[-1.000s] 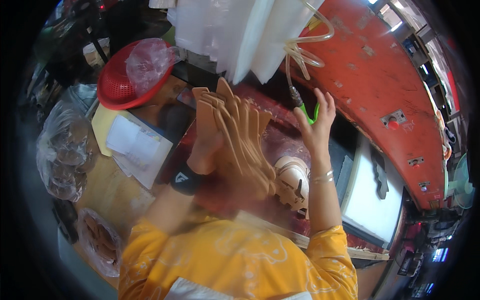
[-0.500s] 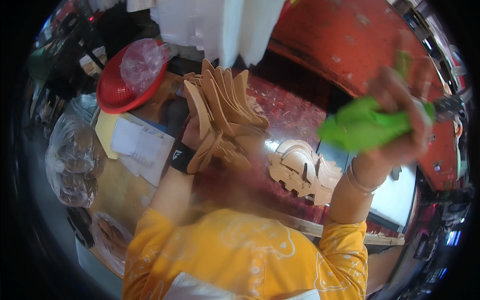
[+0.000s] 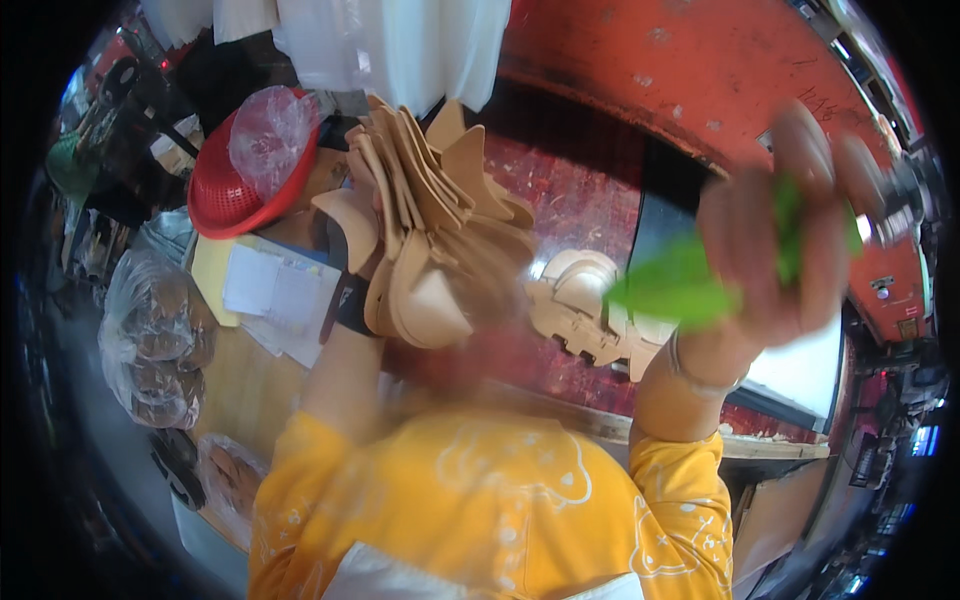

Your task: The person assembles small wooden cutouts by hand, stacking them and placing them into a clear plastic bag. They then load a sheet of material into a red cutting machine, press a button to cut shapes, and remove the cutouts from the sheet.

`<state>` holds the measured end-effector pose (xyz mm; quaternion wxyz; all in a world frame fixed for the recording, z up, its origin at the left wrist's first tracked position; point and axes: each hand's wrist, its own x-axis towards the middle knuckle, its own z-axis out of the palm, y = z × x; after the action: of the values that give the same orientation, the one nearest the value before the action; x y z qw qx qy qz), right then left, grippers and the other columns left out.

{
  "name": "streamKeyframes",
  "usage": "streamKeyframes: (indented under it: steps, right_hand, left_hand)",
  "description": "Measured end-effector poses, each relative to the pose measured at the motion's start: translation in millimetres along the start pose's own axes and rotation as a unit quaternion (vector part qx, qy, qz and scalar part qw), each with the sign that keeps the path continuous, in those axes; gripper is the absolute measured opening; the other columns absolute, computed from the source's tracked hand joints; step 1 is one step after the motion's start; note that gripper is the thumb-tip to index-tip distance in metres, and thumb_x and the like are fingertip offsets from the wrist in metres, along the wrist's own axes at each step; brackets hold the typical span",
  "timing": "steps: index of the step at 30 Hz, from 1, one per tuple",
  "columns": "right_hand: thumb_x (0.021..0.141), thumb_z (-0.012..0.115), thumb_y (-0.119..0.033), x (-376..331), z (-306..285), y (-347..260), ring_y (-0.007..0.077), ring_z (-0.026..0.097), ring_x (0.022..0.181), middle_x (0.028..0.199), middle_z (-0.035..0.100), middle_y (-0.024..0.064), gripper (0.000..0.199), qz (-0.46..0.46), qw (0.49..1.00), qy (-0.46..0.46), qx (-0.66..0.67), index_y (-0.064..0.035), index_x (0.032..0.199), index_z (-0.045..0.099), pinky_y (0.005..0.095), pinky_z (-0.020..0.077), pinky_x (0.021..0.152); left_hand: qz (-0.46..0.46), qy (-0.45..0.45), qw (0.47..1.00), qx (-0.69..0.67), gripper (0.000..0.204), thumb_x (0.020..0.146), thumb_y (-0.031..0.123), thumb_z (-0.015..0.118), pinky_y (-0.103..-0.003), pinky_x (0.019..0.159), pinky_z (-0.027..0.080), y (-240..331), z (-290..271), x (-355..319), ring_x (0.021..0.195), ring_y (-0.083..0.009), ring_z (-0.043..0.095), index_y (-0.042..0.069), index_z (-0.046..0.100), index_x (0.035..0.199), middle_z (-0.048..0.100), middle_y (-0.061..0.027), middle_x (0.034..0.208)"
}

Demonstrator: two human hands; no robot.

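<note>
My left hand (image 3: pixel 371 264), with a black band at the wrist, is closed round a fanned bunch of curved tan leather-like pieces (image 3: pixel 420 190). The bunch hides most of its fingers. Raised at the right, my right hand (image 3: pixel 775 250) is wrapped round a green tool (image 3: pixel 675 285) with a metal end (image 3: pixel 895 205). Motion smears it, so its kind does not show. Between the hands, lower down, more cut tan pieces (image 3: pixel 575 315) lie stacked on a worn red work surface (image 3: pixel 510 190).
At the left are a red plastic basket (image 3: pixel 225 185) with a clear bag (image 3: pixel 272 140) in it, papers (image 3: pixel 268 280) and a bag of brown things (image 3: pixel 155 335). White sheeting (image 3: pixel 395 45) hangs at the back. A large red panel (image 3: pixel 680 75) stands at the back right.
The bunch in my left hand has turned and fanned differently, its lower pieces swinging out. My right hand has shifted slightly left with the green tool. The whole view has moved a little.
</note>
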<state>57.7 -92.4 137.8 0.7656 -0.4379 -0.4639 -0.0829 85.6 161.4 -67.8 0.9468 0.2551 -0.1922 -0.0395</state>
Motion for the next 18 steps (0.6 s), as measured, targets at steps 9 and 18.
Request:
streamKeyframes:
  steps: [9,18]
  right_hand:
    - [0.096,0.039,-0.011,-10.2,-6.2,-8.1,0.0048,0.047,0.052,0.114,0.046,0.0118,0.018,-0.007,0.999,-0.030,0.008,-0.0132,0.109,0.050,0.0194,0.0376,0.047]
    - [0.094,0.040,-0.010,-2.7,-17.7,-12.3,0.0052,0.045,0.058,0.124,0.045,0.0140,0.027,-0.041,0.995,-0.023,-0.085,-0.0120,0.119,0.050,0.0193,0.0353,0.051]
  left_hand:
    - [-0.018,0.004,0.999,0.026,0.039,0.095,0.026,0.046,-0.033,0.093,0.042,-1.1,6.4,-3.9,0.109,-0.0192,0.052,0.003,0.045,0.127,0.053,-0.0081,0.120]
    - [-0.017,0.015,0.997,0.070,0.036,0.094,0.023,0.049,-0.031,0.090,0.043,0.6,3.6,-8.1,0.106,-0.0173,0.054,0.002,0.049,0.123,0.055,-0.0068,0.115]
